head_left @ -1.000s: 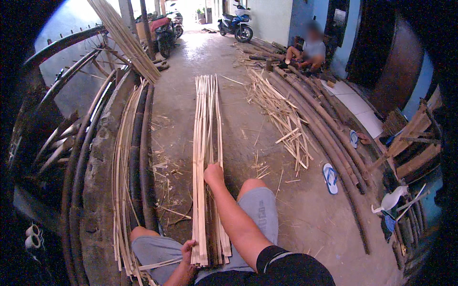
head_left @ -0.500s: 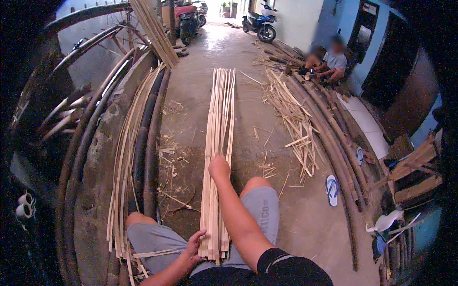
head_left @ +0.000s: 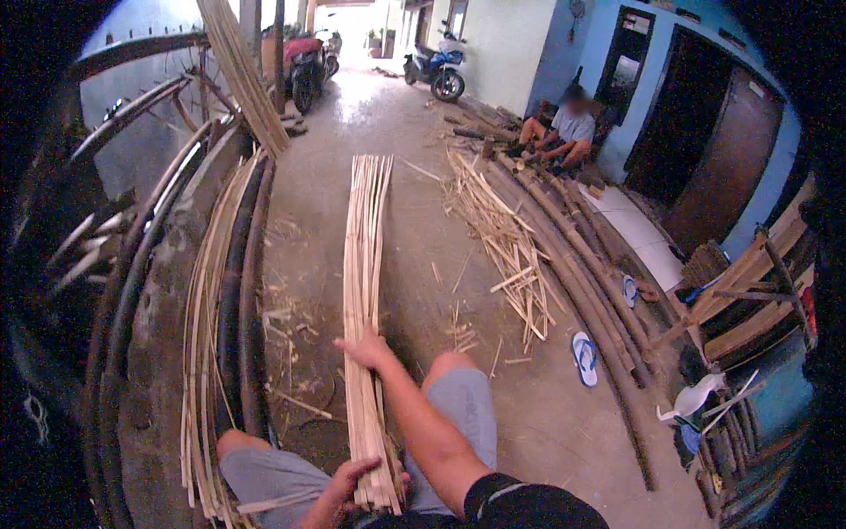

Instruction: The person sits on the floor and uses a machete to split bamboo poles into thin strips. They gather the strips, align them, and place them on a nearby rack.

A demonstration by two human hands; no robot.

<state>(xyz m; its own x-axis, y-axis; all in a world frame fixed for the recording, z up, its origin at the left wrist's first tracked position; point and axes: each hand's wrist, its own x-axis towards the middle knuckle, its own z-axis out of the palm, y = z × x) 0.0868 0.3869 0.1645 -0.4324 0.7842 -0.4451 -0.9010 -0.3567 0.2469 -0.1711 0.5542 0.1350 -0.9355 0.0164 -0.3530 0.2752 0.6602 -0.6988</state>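
Note:
A long bundle of pale split bamboo strips [head_left: 363, 256] runs away from my lap, its far ends fanned slightly. Low in the view, my left hand [head_left: 351, 487] grips the near end, thumb over the top and fingers partly hidden beneath. Farther along, my right hand [head_left: 366, 350] reaches across the bundle from the right and clasps it, with a digit showing past its left edge. Between the hands the strips lie close together.
More strips [head_left: 211, 291] lie at left beside dark poles [head_left: 251, 291]. Loose strips [head_left: 502, 234] are heaped at right, near long bamboo poles [head_left: 564, 238] and a flip-flop [head_left: 584, 359]. A person [head_left: 568, 132] sits beyond; motorbikes [head_left: 438, 69] stand at the back.
My right hand has gone from a fist on the strips to reaching across the bundle's width. The strips sit closer together. The view has turned rightward, shifting the scene left.

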